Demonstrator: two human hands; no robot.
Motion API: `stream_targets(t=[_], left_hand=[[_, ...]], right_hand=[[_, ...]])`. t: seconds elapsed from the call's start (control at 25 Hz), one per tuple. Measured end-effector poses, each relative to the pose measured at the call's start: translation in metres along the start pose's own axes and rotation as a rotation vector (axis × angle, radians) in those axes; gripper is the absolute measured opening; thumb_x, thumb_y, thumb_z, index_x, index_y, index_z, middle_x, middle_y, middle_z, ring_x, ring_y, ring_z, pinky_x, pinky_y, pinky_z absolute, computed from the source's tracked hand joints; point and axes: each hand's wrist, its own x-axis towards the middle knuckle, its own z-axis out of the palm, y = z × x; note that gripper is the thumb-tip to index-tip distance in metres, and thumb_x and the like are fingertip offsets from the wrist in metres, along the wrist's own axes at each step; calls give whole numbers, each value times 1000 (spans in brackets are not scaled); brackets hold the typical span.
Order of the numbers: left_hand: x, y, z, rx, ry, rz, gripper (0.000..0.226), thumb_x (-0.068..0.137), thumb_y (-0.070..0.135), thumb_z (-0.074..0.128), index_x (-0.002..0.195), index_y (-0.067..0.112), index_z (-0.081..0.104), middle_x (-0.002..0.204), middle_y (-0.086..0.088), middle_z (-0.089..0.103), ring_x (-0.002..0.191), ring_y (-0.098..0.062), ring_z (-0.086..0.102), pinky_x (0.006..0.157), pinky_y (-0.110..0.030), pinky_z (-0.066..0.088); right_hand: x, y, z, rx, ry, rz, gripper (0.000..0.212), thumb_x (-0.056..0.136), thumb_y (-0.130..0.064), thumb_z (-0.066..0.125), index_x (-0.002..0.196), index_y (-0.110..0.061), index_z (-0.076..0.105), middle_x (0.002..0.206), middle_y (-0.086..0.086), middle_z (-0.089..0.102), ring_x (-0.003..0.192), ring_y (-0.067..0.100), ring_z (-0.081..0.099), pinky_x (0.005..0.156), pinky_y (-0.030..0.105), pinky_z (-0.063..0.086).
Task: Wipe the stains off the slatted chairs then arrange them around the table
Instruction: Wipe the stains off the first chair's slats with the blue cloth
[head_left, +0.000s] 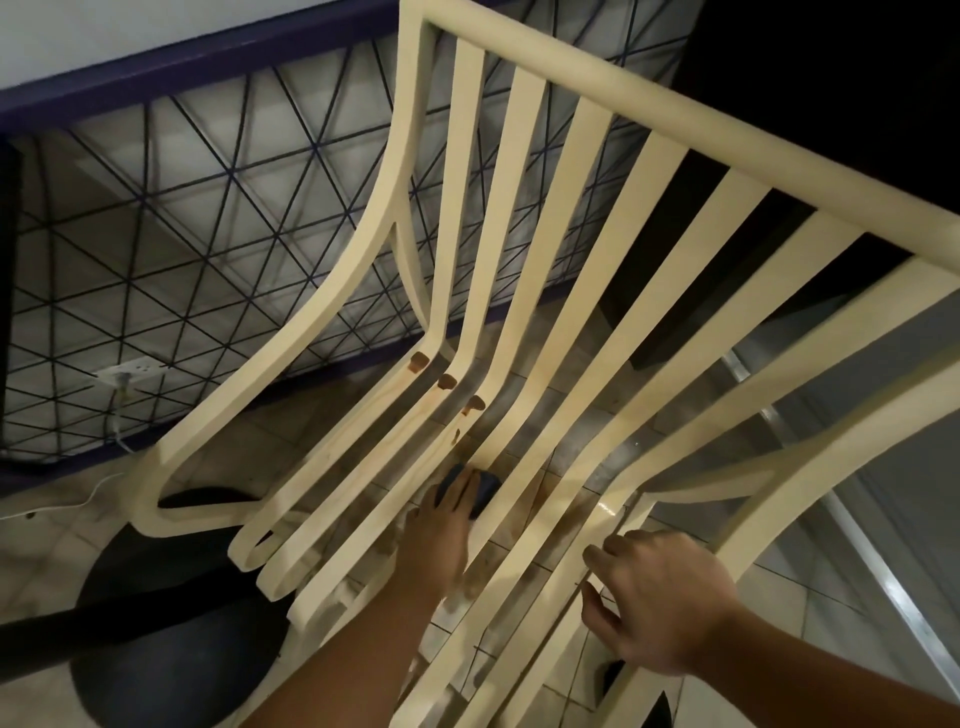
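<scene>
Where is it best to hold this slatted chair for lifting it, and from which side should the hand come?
Probably the top rail of the chair back, gripped from above: it is one thick bar with open gaps below it, so fingers can wrap fully round.

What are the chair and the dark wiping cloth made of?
Chair: likely moulded plastic, cream, semi-gloss; slats flow seamlessly into the frame, a highlight glints near the seat front. Painted wood not excluded. Cloth: dark, seemingly soft fabric; it bunches under the left hand. Weave too blurred.
</scene>
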Motion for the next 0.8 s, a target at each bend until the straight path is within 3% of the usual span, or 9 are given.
stream_targets(t=[0.16,0.32,0.44,0.6,0.72,0.8], left_hand=[[-41,-28,16,95,-49,-23,111,81,24,86,162,24,9,164,-5,34,136,-29,51,108,-42,49],[-81,-39,8,145,-56,-88,98,90,22,76,164,24,12,169,-1,21,149,-28,36,119,-46,36],[-118,-51,6,80,-82,-185,97,78,21,87,159,26,33,160,2,42,137,-25,53,109,-43,47],[-166,-63,17,-4,-45,-355,92,54,17,100,138,20,63,134,1,67,112,-24,69,85,-38,60],[-180,-66,30,-109,-27,-494,74,71,19,92,138,26,62,133,4,65,112,-19,66,91,-35,59],[-169,-79,38,-351,-15,-564,64,81,34,82,139,38,54,133,10,61,113,-12,60,96,-30,53]], right_hand=[[1,1,9,-42,0,27,58,95,-61,20,126,-26,54,97,-4,61,86,17,62,79,33,56],[0,3,14,-58,55,36,57,96,-63,18,123,-29,56,92,-7,60,80,11,61,74,25,54],[1,5,21,-82,94,39,64,91,-66,10,116,-31,58,85,-8,60,74,10,61,71,27,55],[2,6,27,-97,146,44,67,88,-67,8,112,-32,60,82,-9,61,74,12,62,72,29,56],[1,5,25,-124,156,41,61,90,-65,13,109,-31,59,78,-9,58,71,13,60,68,31,56],[0,4,23,-138,160,47,57,92,-64,16,110,-31,59,80,-8,59,71,14,61,66,31,55]])
